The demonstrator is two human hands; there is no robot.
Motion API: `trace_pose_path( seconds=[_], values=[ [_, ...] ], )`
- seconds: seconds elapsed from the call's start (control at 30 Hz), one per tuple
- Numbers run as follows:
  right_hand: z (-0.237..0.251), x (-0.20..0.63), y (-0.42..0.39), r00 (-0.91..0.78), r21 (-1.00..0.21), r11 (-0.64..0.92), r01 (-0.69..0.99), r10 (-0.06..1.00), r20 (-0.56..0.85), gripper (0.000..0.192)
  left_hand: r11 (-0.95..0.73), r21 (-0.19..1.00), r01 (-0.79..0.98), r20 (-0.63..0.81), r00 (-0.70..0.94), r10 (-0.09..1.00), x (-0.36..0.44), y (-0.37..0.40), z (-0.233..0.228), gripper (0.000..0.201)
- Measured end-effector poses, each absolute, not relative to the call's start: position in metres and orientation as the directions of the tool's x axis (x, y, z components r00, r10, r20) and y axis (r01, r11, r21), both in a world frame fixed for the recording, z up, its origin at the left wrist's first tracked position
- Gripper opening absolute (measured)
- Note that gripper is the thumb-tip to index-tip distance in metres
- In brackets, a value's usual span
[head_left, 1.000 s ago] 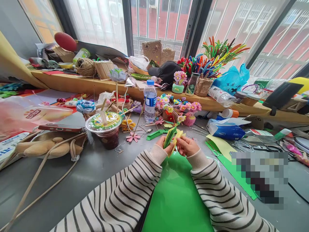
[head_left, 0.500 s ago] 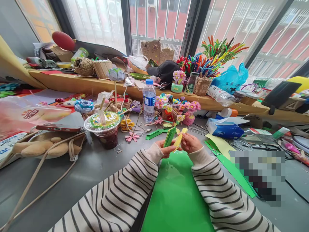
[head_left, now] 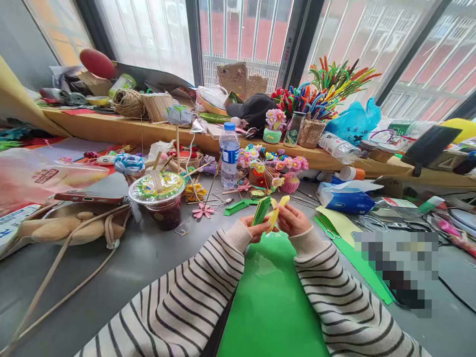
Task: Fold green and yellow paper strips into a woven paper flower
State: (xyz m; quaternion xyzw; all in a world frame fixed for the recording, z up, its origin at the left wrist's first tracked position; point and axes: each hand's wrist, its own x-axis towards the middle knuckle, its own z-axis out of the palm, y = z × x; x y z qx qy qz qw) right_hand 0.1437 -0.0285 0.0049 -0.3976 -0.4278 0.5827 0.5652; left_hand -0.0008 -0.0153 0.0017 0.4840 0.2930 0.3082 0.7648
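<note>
My left hand (head_left: 256,229) is closed on a pleated piece of green paper (head_left: 262,210) whose folds stand upright. Beside the green folds, a folded strip of yellow paper (head_left: 274,216) slants between my two hands. Its upper right end is pinched by my right hand (head_left: 293,220), while its lower end lies against the left fingertips. Whether the green and yellow pieces are joined is hidden by the fingers. Under both hands and forearms lies a glossy green sheet (head_left: 273,297). Beyond the left hand, a folded green strip (head_left: 238,207) rests on the table.
A lidded drink cup (head_left: 159,198) and a beige bag (head_left: 67,228) stand left. Ahead are a water bottle (head_left: 229,156) and crochet flowers (head_left: 273,166). On the right lie a tissue pack (head_left: 345,198), scissors (head_left: 330,234) and green paper (head_left: 366,267).
Almost nothing differs. Both hands keep their hold on the green and yellow paper, and the camera view has shifted very slightly.
</note>
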Motion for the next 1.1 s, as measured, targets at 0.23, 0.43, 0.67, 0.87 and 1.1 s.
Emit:
trace_pose_path(
  seconds=[0.23,0.43,0.67,0.87,1.1],
  values=[
    [-0.001,0.150,-0.025,0.072,-0.942,0.109,-0.319,0.993,0.090,0.025,0.320,0.893,-0.316,-0.150,0.461,0.875,0.004,-0.011,-0.001,0.044],
    [0.004,0.147,-0.029,0.086,-0.962,0.089,-0.259,0.994,0.068,0.026,0.281,0.877,-0.389,-0.081,0.457,0.886,0.008,-0.008,-0.009,0.046],
    [0.001,0.149,-0.028,0.034,-0.972,0.098,-0.212,0.995,0.093,0.023,0.233,0.927,-0.293,-0.044,0.533,0.845,0.007,-0.015,-0.005,0.042],
    [0.009,0.145,-0.031,0.094,-0.974,0.065,-0.216,0.995,0.045,0.052,0.181,0.955,-0.236,-0.033,0.521,0.853,0.009,-0.015,-0.007,0.039],
    [0.015,0.139,-0.035,0.150,-0.961,0.262,-0.090,0.957,0.247,0.085,0.347,0.900,-0.265,-0.146,0.566,0.811,0.011,-0.010,-0.008,0.048]
  ],
)
